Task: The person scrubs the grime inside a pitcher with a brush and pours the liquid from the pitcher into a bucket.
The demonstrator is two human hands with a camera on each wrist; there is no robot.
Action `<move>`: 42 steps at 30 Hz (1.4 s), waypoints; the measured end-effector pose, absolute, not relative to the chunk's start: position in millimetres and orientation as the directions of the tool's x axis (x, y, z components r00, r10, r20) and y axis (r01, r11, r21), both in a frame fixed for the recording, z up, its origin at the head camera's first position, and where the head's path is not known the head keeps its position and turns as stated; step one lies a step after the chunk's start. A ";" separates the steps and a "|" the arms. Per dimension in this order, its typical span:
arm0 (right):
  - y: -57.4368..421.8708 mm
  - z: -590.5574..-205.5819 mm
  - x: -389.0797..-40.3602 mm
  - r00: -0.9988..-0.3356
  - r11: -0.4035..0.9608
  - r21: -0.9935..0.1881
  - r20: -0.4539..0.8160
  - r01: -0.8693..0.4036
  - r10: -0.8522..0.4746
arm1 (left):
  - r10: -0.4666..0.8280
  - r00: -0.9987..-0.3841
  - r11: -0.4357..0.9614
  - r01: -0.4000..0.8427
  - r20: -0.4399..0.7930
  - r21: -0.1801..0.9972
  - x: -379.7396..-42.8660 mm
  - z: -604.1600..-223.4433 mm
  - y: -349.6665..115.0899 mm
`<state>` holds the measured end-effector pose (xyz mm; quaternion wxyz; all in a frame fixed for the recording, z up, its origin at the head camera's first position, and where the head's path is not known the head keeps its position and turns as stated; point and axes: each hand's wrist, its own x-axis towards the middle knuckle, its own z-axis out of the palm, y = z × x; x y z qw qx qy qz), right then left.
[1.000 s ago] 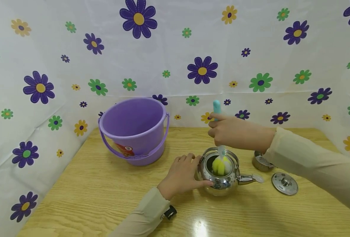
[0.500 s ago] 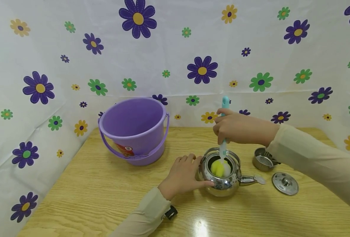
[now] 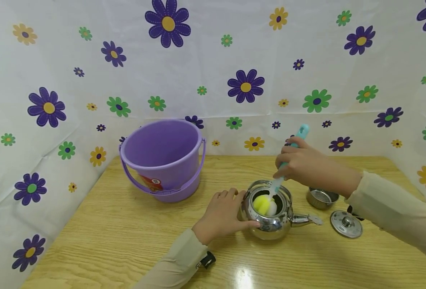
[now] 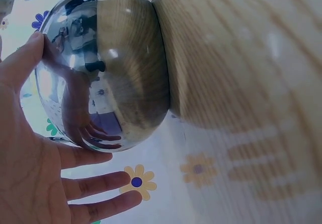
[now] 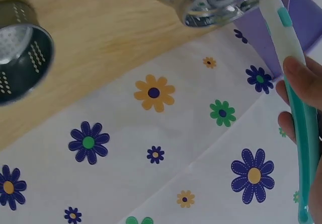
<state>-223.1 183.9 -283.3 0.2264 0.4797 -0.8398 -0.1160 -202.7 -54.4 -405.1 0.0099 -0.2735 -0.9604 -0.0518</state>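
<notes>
A shiny steel kettle (image 3: 267,224) stands uncovered on the table, its spout pointing right. My left hand (image 3: 222,212) rests against its left side, thumb at the front and fingers spread behind. In the left wrist view those fingers (image 4: 103,186) stretch out nearly straight beside the kettle (image 4: 131,73). With curled fingers my right hand (image 3: 303,164) grips the turquoise handle of a sponge bottle brush (image 3: 301,131), tilted to the right. Its yellow and white sponge head (image 3: 263,204) sits in the kettle's mouth. The right wrist view shows the brush (image 5: 304,148) along the thumb.
A purple bucket (image 3: 177,174) stands at the back left of the wooden table (image 3: 133,241). Right of the kettle are a small perforated steel strainer (image 3: 321,199), partly behind the right arm, and a steel lid (image 3: 346,224). A flowered sheet (image 3: 205,60) hangs behind.
The right hand has swung to the right, and the brush handle has gone from nearly upright to leaning right. Its sponge head has shifted left within the kettle's mouth. The left hand stays put.
</notes>
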 end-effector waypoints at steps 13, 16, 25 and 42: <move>203.1 -317.3 -197.9 -0.304 0.565 0.396 0.552 -0.724 -0.777 | 0.540 -0.839 0.832 0.545 0.068 0.106 -200.7 -406.1 -56.5; 201.9 -318.4 -194.4 -0.257 0.536 0.447 0.545 -0.716 -0.798 | 0.539 -0.839 0.833 0.543 0.073 0.104 -199.0 -405.7 -57.0; 196.3 -316.1 -191.7 -0.110 0.434 0.643 0.480 -0.631 -0.870 | 0.520 -0.848 0.848 0.527 0.106 0.059 -193.6 -403.2 -59.7; 186.6 -299.0 -192.2 0.007 0.171 0.880 0.194 -0.444 -0.981 | 0.518 -0.848 0.839 0.530 0.115 0.127 -201.4 -403.0 -60.6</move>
